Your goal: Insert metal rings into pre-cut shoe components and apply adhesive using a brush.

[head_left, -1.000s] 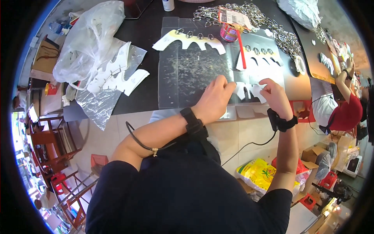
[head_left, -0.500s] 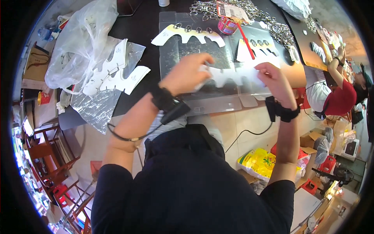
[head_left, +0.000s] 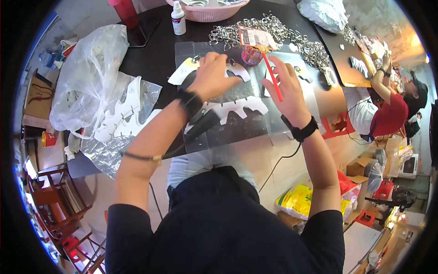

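My left hand (head_left: 213, 78) is over the far scalloped white and yellow strip (head_left: 185, 71), which has metal rings along its top edge. Its thumb stands apart from the fingers, whose tips partly hide the strip. My right hand (head_left: 288, 91) is beside a red-handled stick (head_left: 273, 78) that leans in a small pink tin (head_left: 252, 55). Thumb and fingers are spread either side of the stick, without a visible grip. Another scalloped white strip (head_left: 232, 108) lies flat on the clear sheet (head_left: 219, 139), nearer my body. A second ringed strip is mostly hidden behind my right hand.
Metal rings (head_left: 273, 27) are heaped at the back, with a card (head_left: 258, 37) on them. A white bottle (head_left: 178, 20) and pink basin (head_left: 214, 13) stand beyond. Left lies a plastic bag (head_left: 86, 77) beside white cut pieces (head_left: 123, 112). A person in red (head_left: 390, 114) works at right.
The near white strip was at both my hands and now lies on the sheet. My left hand has moved to the far strip, my right to the red stick. The view has shifted, showing the basin.
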Demonstrator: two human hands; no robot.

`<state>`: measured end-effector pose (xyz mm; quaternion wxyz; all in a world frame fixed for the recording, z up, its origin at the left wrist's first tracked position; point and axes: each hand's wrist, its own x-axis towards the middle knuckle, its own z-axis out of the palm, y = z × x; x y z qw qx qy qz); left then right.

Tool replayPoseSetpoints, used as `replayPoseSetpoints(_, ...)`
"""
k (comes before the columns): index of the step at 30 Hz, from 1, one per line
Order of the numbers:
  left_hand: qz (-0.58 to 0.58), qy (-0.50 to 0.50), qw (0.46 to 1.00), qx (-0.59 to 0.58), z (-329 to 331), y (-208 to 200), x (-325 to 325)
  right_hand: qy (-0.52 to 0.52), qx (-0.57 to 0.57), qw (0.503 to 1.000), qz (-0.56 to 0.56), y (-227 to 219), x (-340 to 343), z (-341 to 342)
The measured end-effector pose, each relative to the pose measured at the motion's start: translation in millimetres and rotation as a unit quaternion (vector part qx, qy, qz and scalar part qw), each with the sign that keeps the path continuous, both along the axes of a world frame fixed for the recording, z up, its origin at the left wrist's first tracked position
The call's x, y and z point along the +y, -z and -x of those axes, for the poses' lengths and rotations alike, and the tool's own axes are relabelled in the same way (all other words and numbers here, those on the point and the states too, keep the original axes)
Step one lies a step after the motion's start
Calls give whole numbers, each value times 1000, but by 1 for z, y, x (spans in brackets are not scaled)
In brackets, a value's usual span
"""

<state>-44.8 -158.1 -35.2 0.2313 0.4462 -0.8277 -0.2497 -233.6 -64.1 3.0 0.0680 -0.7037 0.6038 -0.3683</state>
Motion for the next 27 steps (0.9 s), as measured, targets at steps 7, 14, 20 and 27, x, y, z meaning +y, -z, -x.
replayPoseSetpoints(7, -34, -39, 998, 31, 62, 26, -48, -46, 5, 992, 118, -5, -26, 5)
replayPoseSetpoints(14, -54, -50, 995, 73, 80, 29, -62, 63, -226, 971, -49, -26, -47, 23)
replayPoseSetpoints(20, -68, -48, 988, 128, 87, 24, -56, 84, -339, 930, -112, -25, -64, 47)
replayPoseSetpoints(27, -61, -42, 991, 114, 83, 25, -56, 63, -130, 987, -63, -38, -52, 27)
